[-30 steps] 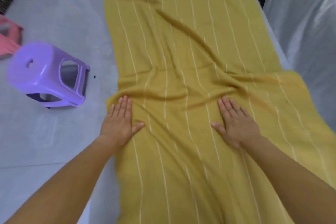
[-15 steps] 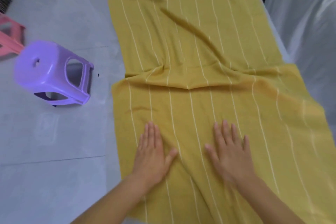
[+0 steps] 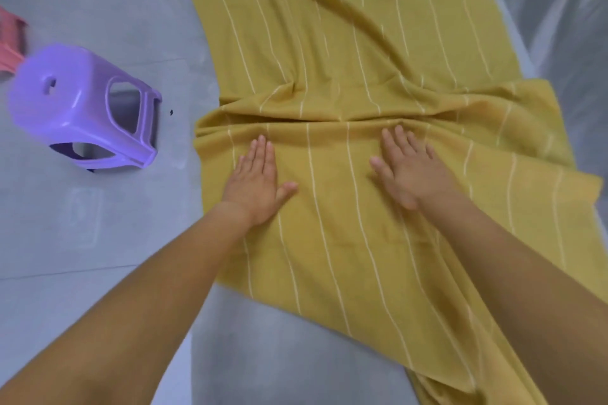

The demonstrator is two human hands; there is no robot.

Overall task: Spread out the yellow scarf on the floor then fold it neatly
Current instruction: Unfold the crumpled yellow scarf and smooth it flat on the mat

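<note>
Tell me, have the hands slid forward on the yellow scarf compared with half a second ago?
Yes. Judged against the purple stool, the left hand and right hand have pushed away from the person, now level with the stool and just below the bunched ridge in the yellow scarf.

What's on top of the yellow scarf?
Both hands lie flat on the scarf: left hand, right hand. The cloth under the palms is hidden, as is the floor beneath the scarf.
</note>
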